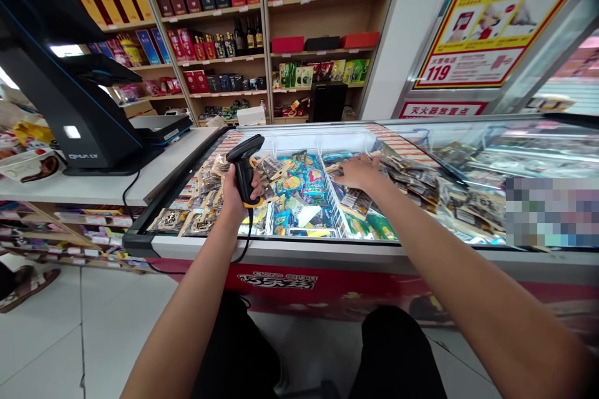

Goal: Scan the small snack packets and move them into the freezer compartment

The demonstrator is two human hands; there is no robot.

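Note:
A black handheld barcode scanner (245,168) is gripped by my left hand (238,192), its head tilted up and its cable hanging over the freezer's front edge. My right hand (360,173) lies over packaged snacks (358,201) right of the white wire divider (330,190); its fingers are spread forward, and their tips are partly lost among the packs. Brown-and-clear snack packs (206,184) are piled on the freezer's glass at the left. More such packs (412,177) lie to the right of my right hand. Colourful ice cream wrappers (302,184) fill the middle compartment.
The chest freezer (281,246) stands close in front of my knees. At the left, a counter (107,190) bears a dark checkout machine (88,118). Shelves (219,58) with boxes and bottles rise behind. A person's sandalled foot (30,287) shows at the far left.

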